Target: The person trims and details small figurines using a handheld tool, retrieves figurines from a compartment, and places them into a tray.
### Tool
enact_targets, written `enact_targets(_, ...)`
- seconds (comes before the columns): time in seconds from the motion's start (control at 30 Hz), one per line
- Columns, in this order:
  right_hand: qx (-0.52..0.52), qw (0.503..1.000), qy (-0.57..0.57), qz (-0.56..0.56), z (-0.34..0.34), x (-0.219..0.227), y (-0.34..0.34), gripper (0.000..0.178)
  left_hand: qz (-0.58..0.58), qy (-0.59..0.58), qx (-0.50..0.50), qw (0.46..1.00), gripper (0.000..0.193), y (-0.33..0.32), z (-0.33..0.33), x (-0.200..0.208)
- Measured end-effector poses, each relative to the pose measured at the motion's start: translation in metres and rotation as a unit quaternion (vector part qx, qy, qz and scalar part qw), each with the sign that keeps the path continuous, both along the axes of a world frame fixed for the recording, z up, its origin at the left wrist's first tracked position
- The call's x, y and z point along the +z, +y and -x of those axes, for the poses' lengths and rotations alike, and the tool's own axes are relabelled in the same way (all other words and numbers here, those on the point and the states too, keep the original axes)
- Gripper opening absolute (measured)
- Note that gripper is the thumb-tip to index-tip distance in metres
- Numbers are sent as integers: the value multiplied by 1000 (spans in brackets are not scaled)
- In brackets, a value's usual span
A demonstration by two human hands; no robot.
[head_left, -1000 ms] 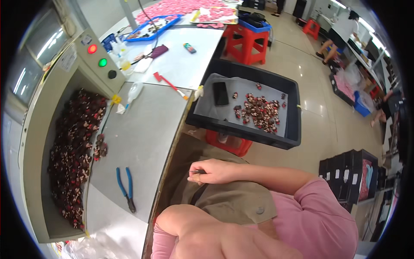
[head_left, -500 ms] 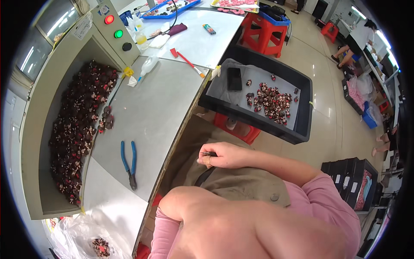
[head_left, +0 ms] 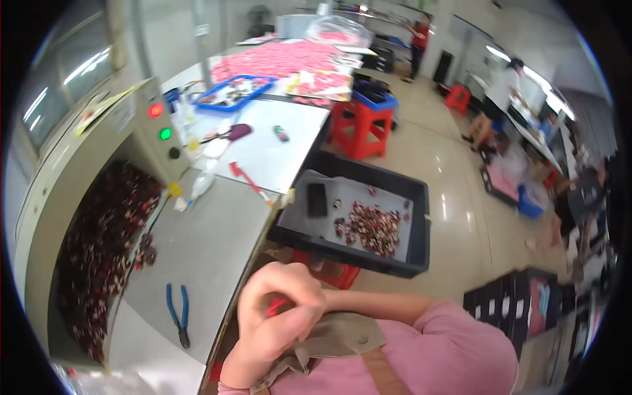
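Red piece [head_left: 276, 307], small and blurred, sits within the curled fingers of the left hand [head_left: 291, 321], above the lap beside the grey worktable [head_left: 204, 243]. The right forearm [head_left: 375, 305] runs behind that hand, hiding the right fingers, so their state cannot be told. Blue-handled pliers [head_left: 178, 316] lie on the worktable; ahead stands a black crate [head_left: 355, 257] holding small red-and-dark pieces [head_left: 372, 228].

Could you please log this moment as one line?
Left hand: curled around small red piece; right hand: hidden behind left; blue-handled metal pliers: on grey bench; rectangular black tray: holds small multicoloured pieces
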State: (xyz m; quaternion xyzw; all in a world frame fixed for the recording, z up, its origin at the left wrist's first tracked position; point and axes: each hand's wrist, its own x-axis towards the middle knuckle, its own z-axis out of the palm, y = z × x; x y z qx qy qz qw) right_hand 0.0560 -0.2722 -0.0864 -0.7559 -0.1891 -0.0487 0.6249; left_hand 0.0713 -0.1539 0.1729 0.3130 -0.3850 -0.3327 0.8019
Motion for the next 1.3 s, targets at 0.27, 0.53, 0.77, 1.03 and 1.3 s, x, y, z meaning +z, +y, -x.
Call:
enact_targets(0.27,9,967,228,110,8,73,-17,42,22,-49,166,985,26,33,5,-12)
enact_targets(0.53,33,947,313,66,15,101,-24,37,-41,57,103,992,14,20,58,108)
enact_targets(0.77,20,961,272,53,24,79,-34,39,-70,-11,44,997,20,-12,61,100)
enact_targets(1.03,44,956,286,54,17,89,-26,38,46,-36,-39,998,34,6,11,46)
enact_targets(1.3,19,957,289,15,19,68,-35,40,-182,183,108,960,42,38,1,-70)
